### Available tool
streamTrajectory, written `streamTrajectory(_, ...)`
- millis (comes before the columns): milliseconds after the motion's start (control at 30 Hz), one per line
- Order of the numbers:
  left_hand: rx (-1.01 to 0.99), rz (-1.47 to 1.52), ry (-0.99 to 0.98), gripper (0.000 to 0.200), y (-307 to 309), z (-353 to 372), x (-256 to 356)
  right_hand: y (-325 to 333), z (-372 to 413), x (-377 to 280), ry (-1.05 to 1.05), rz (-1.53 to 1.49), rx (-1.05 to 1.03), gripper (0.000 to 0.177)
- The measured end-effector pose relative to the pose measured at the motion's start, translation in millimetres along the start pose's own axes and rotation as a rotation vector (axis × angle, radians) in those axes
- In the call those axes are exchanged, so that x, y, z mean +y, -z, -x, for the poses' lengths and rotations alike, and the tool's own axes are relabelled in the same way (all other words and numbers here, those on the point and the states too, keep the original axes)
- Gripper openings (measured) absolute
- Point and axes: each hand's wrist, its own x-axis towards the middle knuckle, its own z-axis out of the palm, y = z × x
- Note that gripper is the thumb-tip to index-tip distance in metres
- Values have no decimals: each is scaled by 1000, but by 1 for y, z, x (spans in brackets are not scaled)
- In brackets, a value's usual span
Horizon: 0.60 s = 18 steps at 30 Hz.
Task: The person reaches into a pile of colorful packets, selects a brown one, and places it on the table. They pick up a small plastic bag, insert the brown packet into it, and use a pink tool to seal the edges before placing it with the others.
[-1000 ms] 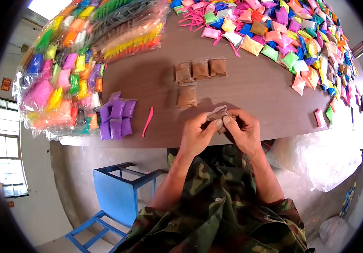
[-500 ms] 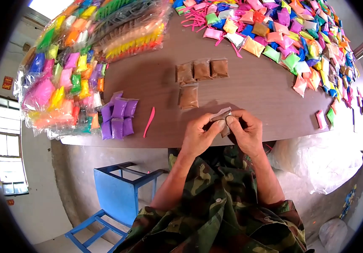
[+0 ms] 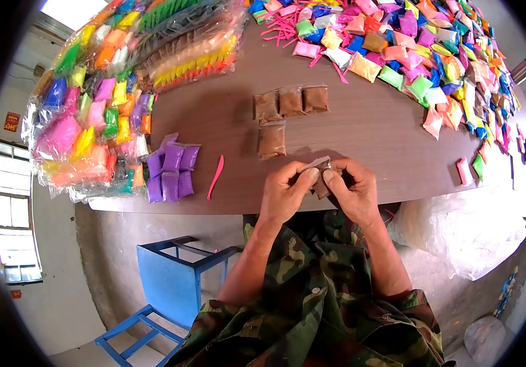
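Both hands meet at the near edge of the worktop (image 3: pixel 367 131). The left hand (image 3: pixel 281 194) and right hand (image 3: pixel 353 191) pinch one brown packet (image 3: pixel 319 175) between thumbs and fingertips, closed narrow on it, just above the worktop's edge.

As far as the sorting shows, it looks early. Four brown packets (image 3: pixel 290 103) already lie apart on the bare middle of the worktop, three in a row and one below the leftmost. A block of purple packets (image 3: pixel 171 171) sits to the left, with a pink tool (image 3: pixel 214 176) just beside it. The held packet appears to be the fifth brown one. Much seems left: a mixed heap (image 3: pixel 425 58) of packets in many colours covers the far right of the worktop, with at least one brown one among them.

At the far left lie big clear bags (image 3: pixel 82 116), each stuffed with small packets in pink, yellow, green, orange and blue. The small packets are sealed and filled with coloured stuff. A white sack (image 3: pixel 458 235) hangs under the worktop's right edge; what is in it cannot be told.
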Motion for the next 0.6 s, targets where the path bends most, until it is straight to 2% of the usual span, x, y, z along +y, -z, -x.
streamTrajectory(100, -26, 24, -44, 22, -2, 1, 0, -2, 0, -4, -42, -57, 7, 12)
streamTrajectory(200, -91, 65, -9, 22, 3, 2, 1, 0, 1, -2, -56, -22, 4, 14)
streamTrajectory(300, -46, 137, 17, 23, -5, 4, 10, 1, 1, -2, -73, -78, 16, 16)
streamTrajectory(467, -51, 59, -11, 24, 1, 2, 7, 3, 1, 2, 47, 30, 63, 16)
streamTrajectory(600, -72, 64, -11, 23, 4, 1, 3, 4, 2, -1, 1, 31, 44, 16)
